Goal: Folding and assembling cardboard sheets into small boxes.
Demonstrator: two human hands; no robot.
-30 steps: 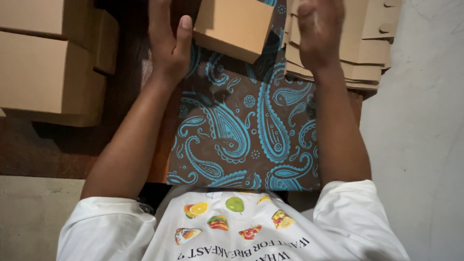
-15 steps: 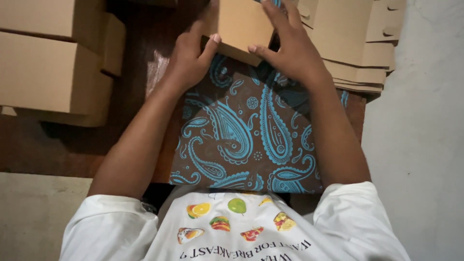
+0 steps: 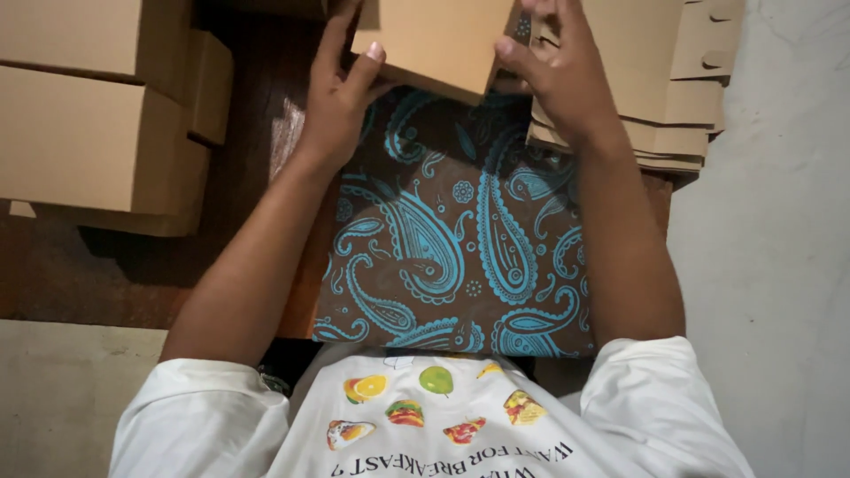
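Note:
A plain brown cardboard box (image 3: 434, 40) is at the top middle of the head view, above a brown cloth with a blue paisley pattern (image 3: 452, 239) over my lap. My left hand (image 3: 341, 84) grips the box's left side, thumb on its front face. My right hand (image 3: 558, 71) holds its right corner, fingers curled over the edge. The box's top runs out of the frame.
Folded cardboard boxes (image 3: 97, 133) stand stacked at the left on a dark wooden surface (image 3: 88, 265). A pile of flat cardboard blanks (image 3: 673, 97) lies at the upper right. A pale grey floor (image 3: 770, 265) runs down the right side.
Both hands were off the box a second ago, then closed on its sides. The box now sits slightly lower and more square between them.

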